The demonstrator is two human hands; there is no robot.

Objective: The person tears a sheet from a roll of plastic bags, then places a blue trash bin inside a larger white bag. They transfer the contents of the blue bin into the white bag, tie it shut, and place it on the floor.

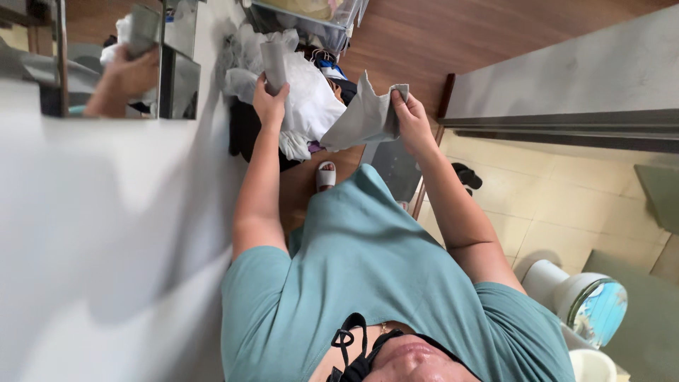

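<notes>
My left hand (269,101) is raised and closed around a rolled-up grey cloth (274,62) that stands upright out of my fist. A second grey cloth (362,119) hangs loose and partly unfolded from my right hand (410,120), which pinches its upper corner. The two hands are held apart in front of my teal shirt (368,269). Both are above a pile of white and dark laundry (311,106) on the floor.
A white wall (106,247) runs along the left, with a mirror (106,56) reflecting my left hand. A clear basket (311,18) stands behind the laundry. A grey counter (566,71) is at right, a toilet (587,304) at lower right, my slippered foot (325,175) below.
</notes>
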